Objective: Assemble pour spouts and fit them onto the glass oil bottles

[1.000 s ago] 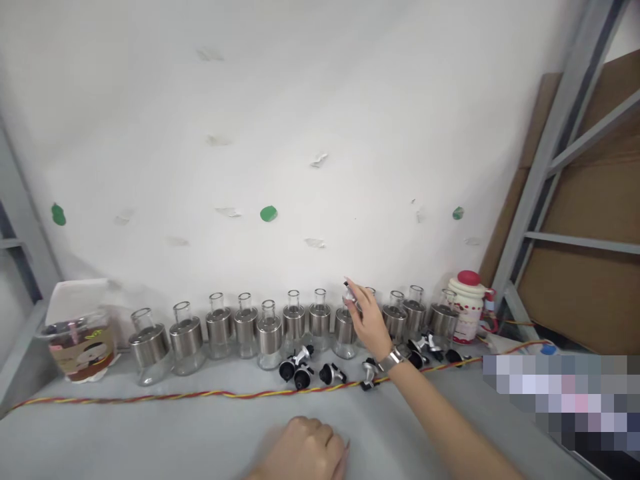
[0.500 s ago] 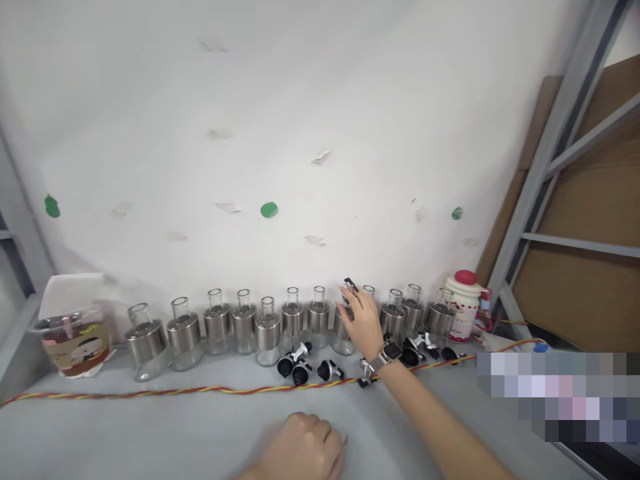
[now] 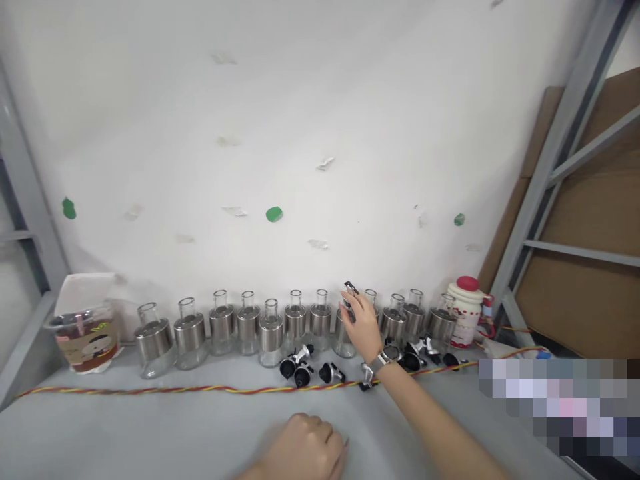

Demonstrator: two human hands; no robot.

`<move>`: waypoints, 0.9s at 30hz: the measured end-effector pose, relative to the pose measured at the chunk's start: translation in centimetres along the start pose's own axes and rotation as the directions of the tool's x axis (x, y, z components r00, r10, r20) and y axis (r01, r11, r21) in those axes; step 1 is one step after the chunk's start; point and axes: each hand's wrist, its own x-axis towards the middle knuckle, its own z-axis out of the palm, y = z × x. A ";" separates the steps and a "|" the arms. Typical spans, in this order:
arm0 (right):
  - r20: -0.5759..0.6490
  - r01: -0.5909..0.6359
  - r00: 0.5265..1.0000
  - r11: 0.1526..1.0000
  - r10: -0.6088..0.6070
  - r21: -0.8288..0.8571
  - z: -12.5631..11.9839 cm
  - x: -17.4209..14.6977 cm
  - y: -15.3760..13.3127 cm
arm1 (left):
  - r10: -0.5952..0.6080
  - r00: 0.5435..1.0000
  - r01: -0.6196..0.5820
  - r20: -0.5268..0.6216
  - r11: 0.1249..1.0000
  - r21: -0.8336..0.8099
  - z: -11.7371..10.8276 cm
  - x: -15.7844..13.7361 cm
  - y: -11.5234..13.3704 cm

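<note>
My right hand (image 3: 361,321), with a watch on its wrist, pinches a black and silver pour spout (image 3: 351,288) at the neck of a glass bottle (image 3: 344,343) with a metal sleeve. The hand covers part of that bottle, and I cannot tell how deep the spout sits. Nearer me, my left hand (image 3: 306,448) rests on the grey table as a closed fist, knuckles up; nothing shows in it. Loose pour spouts (image 3: 301,377) with black stoppers lie in front of the bottles, and another spout (image 3: 367,377) lies beneath my right wrist.
Several similar bottles (image 3: 190,340) stand in a row along the white wall. A red and yellow twisted cord (image 3: 165,391) crosses the table (image 3: 125,440). A drink cup (image 3: 85,343) stands far left, a white red-topped flask (image 3: 465,313) at the right beside a metal frame (image 3: 530,200).
The view has shifted slightly, so the scene sits a little lower and further right. My right hand stays at the same spout and bottle; my left fist stays on the table.
</note>
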 end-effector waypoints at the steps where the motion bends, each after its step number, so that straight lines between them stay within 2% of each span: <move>1: 0.026 0.007 1.000 1.000 -0.007 0.006 -0.4 0.1 -0.1 | -0.002 1.000 0.002 0.017 1.000 -0.004 -0.2 0.1 0.0; 4: 0.116 -0.027 0.993 0.999 0.030 -0.028 -2.3 -0.5 -0.9 | -0.017 0.998 0.018 0.053 1.000 -0.016 -0.5 0.1 0.1; 7: 0.163 -0.083 0.981 0.990 0.101 -0.112 -4.2 -3.2 -2.7 | -0.021 0.995 0.024 0.096 0.999 -0.036 -0.6 0.1 0.2; 9: 0.312 -0.017 0.949 0.996 0.042 -0.082 -4.7 -5.4 -4.2 | -0.028 0.992 0.036 0.124 0.998 -0.061 -0.7 0.1 0.3; 12: 0.484 -0.043 0.872 0.997 0.068 -0.064 -4.4 -7.8 -5.9 | -0.056 0.987 0.070 0.149 0.994 -0.088 -1.0 0.1 0.3; 16: 0.512 -0.153 0.839 0.983 0.185 -0.103 -2.9 -8.4 -6.5 | -0.050 0.985 0.067 0.165 0.993 -0.096 -1.1 0.1 0.3; 19: 0.554 -0.329 0.787 0.944 0.272 0.005 -1.9 -7.8 -6.3 | -0.042 0.985 0.059 0.165 0.994 -0.097 -1.0 0.2 0.3; 21: 0.620 -0.555 0.700 0.816 0.355 0.160 -1.8 -7.1 -6.3 | -0.050 0.986 0.067 0.156 0.993 -0.102 -0.9 0.1 0.3; 22: 0.660 -0.671 0.649 0.695 0.379 0.260 -1.9 -6.6 -6.4 | -0.054 0.987 0.071 0.150 0.992 -0.105 -0.8 0.1 0.3; 23: 0.697 -0.761 0.604 0.537 0.385 0.363 -2.1 -6.0 -6.6 | -0.057 0.988 0.073 0.144 0.991 -0.108 -0.6 0.0 0.3; 24: 0.725 -0.808 0.582 0.364 0.368 0.464 -2.4 -5.2 -6.8 | -0.056 0.989 0.072 0.140 0.991 -0.111 -0.5 0.0 0.4; 25: 0.734 -0.812 0.582 0.190 0.351 0.553 -2.8 -4.3 -7.0 | -0.055 0.989 0.070 0.137 0.991 -0.112 -0.4 0.0 0.4; 26: 0.739 -0.794 0.584 0.047 0.337 0.606 -3.2 -3.4 -7.2 | -0.054 0.989 0.069 0.134 0.991 -0.112 -0.3 -0.1 0.4; 27: 0.738 -0.767 0.589 -0.061 0.330 0.639 -3.6 -2.4 -7.4 | -0.053 0.990 0.068 0.133 0.992 -0.110 -0.3 -0.1 0.4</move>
